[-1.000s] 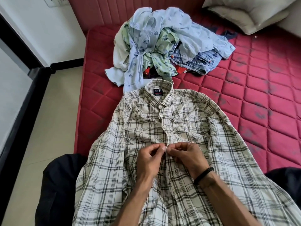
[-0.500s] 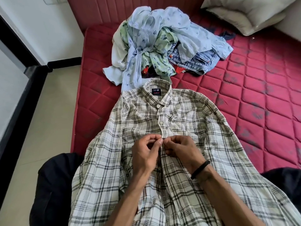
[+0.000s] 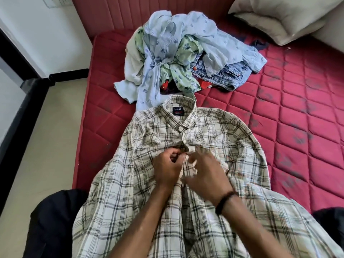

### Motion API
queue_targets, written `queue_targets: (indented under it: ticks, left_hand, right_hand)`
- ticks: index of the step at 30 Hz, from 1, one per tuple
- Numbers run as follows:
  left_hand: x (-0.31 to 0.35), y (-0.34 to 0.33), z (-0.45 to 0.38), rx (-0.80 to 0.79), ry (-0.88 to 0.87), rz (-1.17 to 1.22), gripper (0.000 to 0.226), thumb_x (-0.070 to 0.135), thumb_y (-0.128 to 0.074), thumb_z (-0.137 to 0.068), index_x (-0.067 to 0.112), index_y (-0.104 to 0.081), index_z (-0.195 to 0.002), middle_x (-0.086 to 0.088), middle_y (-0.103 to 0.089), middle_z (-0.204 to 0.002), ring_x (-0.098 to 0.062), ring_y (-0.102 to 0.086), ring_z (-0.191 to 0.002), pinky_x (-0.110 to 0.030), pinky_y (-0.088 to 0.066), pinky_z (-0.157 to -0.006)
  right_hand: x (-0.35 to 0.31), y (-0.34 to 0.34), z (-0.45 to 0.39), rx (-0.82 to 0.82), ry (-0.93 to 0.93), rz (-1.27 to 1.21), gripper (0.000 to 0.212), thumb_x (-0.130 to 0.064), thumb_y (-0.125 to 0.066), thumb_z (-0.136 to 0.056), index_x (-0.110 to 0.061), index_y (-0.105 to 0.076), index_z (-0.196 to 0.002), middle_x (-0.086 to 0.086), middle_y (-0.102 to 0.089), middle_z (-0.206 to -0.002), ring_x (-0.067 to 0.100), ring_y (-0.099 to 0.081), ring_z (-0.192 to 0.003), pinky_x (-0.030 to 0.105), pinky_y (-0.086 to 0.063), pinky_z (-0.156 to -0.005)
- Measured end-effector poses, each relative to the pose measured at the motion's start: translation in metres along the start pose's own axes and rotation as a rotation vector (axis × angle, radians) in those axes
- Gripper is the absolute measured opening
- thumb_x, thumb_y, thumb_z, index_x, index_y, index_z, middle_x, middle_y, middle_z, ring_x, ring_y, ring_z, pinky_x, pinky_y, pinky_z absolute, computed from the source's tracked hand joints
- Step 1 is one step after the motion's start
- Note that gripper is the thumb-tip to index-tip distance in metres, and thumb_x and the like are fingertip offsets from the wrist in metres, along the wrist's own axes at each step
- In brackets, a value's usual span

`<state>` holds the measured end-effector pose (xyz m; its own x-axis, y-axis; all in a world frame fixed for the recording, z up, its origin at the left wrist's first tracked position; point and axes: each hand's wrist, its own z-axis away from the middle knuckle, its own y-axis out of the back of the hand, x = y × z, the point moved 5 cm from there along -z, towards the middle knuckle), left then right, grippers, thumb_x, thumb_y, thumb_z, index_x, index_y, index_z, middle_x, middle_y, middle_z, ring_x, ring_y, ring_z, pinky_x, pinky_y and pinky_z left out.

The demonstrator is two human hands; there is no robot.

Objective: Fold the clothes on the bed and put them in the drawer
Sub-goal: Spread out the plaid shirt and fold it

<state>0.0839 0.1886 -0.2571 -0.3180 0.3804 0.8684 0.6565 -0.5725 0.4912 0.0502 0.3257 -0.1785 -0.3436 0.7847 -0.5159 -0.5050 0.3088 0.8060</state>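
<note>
— why is the checked shirt [image 3: 186, 146] lying face up, collar away from you?

— so the placket runs straight toward me; my left hand [image 3: 166, 169] pinches the placket edge between thumb and curled fingers, and my right hand [image 3: 206, 175] has its fingers bent down on the other edge just beside it; the right is blurred, so i judge it clamped on cloth but can't tell exactly how the fingertips lie; i take this to be buttoning the front so it holds shape for folding.

— and the rest of the clothes?

— the pile of clothes [image 3: 186, 53] sits just beyond the shirt's collar, touching it or nearly so; pale blue, green print and denim tangled together, none of it folded; so the task is barely begun, and no drawer is in view.

— where are the edges?

— the shirt's left sleeve side hangs past the mattress [image 3: 297, 127] edge toward the floor [image 3: 46, 146]; the hem drapes off the near edge over my lap; that overhang could drag the cloth while i fold.

— room to work?

— right of the shirt there is bare quilted mattress, plenty for spreading the sleeve; beyond that, far from the collar, a pillow [image 3: 279, 17] in the corner; left of the shirt there is only a narrow strip of mattress before the drop; i'd fold toward the right.
</note>
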Motion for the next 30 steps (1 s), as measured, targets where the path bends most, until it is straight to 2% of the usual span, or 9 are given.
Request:
queue_targets:
  ticks: [2, 5, 8, 11, 13, 17, 21, 24, 30]
  left_hand:
    - [0.002, 0.002, 0.001, -0.006, 0.011, -0.039, 0.015, 0.030, -0.079, -0.088, 0.018, -0.077, -0.097, 0.012, -0.074, -0.082, 0.006, -0.063, -0.067, -0.004, -0.045, -0.056]
    - [0.014, 0.007, 0.006, 0.003, 0.014, -0.105, 0.014, 0.025, -0.080, -0.089, 0.015, -0.076, -0.098, 0.005, -0.074, -0.085, 0.003, -0.057, -0.065, -0.005, -0.044, -0.055]
    - [0.050, 0.025, 0.022, -0.043, -0.144, -0.202, 0.004, 0.016, -0.076, -0.092, 0.015, -0.076, -0.095, 0.005, -0.071, -0.088, 0.003, -0.057, -0.067, -0.010, -0.051, -0.064]
    - [0.058, 0.021, 0.056, -0.383, -0.245, -0.306, 0.006, 0.016, -0.072, -0.095, 0.013, -0.078, -0.095, 0.001, -0.075, -0.092, -0.006, -0.067, -0.072, -0.016, -0.057, -0.067]
    - [0.042, 0.024, 0.079, -0.456, -0.204, -0.436, 0.017, 0.015, -0.068, -0.098, 0.016, -0.075, -0.113, 0.001, -0.075, -0.108, -0.008, -0.069, -0.085, -0.015, -0.056, -0.075]
    - [0.024, 0.029, 0.092, -0.374, -0.169, -0.498, 0.028, 0.016, -0.067, -0.097, 0.018, -0.069, -0.125, 0.002, -0.068, -0.122, -0.008, -0.065, -0.100, -0.015, -0.053, -0.089]
    - [0.030, 0.034, 0.095, -0.348, -0.159, -0.492, 0.017, 0.015, -0.067, -0.098, 0.016, -0.071, -0.115, 0.004, -0.070, -0.107, -0.005, -0.066, -0.086, -0.013, -0.056, -0.077]
    - [0.035, 0.039, 0.095, -0.304, -0.074, -0.374, 0.008, 0.016, -0.073, -0.094, 0.019, -0.074, -0.102, 0.011, -0.071, -0.091, 0.000, -0.066, -0.072, -0.014, -0.058, -0.068]
    - [0.031, 0.049, 0.104, -0.214, 0.147, 0.021, 0.012, 0.020, -0.080, -0.088, 0.028, -0.076, -0.096, 0.013, -0.074, -0.087, 0.000, -0.072, -0.076, -0.022, -0.062, -0.068]
  right_hand:
    - [-0.001, -0.017, 0.037, -0.016, 0.036, 0.166, 0.042, -0.034, -0.078, -0.086, -0.026, -0.050, -0.116, -0.002, -0.051, -0.114, 0.019, -0.061, -0.094, 0.033, -0.058, -0.081]
    - [0.022, -0.039, 0.049, 0.028, 0.006, 0.185, 0.045, -0.036, -0.074, -0.086, -0.024, -0.049, -0.121, 0.007, -0.051, -0.128, 0.032, -0.065, -0.095, 0.040, -0.057, -0.076]
    - [0.034, -0.043, 0.046, 0.081, -0.022, 0.139, 0.046, -0.037, -0.076, -0.086, -0.020, -0.058, -0.124, 0.011, -0.054, -0.135, 0.037, -0.068, -0.101, 0.046, -0.059, -0.080]
    - [0.035, -0.040, 0.046, 0.163, -0.005, 0.051, 0.017, -0.025, -0.070, -0.087, -0.016, -0.062, -0.099, 0.007, -0.061, -0.103, 0.035, -0.066, -0.084, 0.040, -0.053, -0.064]
    - [0.042, -0.037, 0.041, 0.187, -0.019, 0.024, 0.007, -0.013, -0.063, -0.084, -0.014, -0.058, -0.080, 0.001, -0.058, -0.078, 0.030, -0.060, -0.069, 0.033, -0.041, -0.053]
    - [0.053, -0.035, 0.035, 0.149, -0.076, -0.106, 0.014, -0.004, -0.062, -0.087, -0.015, -0.062, -0.080, -0.007, -0.058, -0.070, 0.014, -0.056, -0.063, 0.012, -0.032, -0.046]
    - [0.061, -0.034, 0.034, 0.014, -0.147, -0.444, 0.007, -0.014, -0.067, -0.097, -0.016, -0.065, -0.090, -0.002, -0.068, -0.078, 0.010, -0.065, -0.062, 0.019, -0.051, -0.050]
    - [0.061, -0.031, 0.035, -0.011, -0.146, -0.573, 0.013, -0.024, -0.068, -0.098, -0.014, -0.066, -0.091, -0.004, -0.063, -0.070, -0.003, -0.052, -0.047, 0.016, -0.044, -0.046]
    - [0.044, -0.018, 0.043, 0.107, -0.059, -0.682, 0.008, -0.017, -0.079, -0.084, -0.014, -0.074, -0.079, 0.001, -0.074, -0.069, 0.011, -0.069, -0.061, 0.024, -0.057, -0.057]
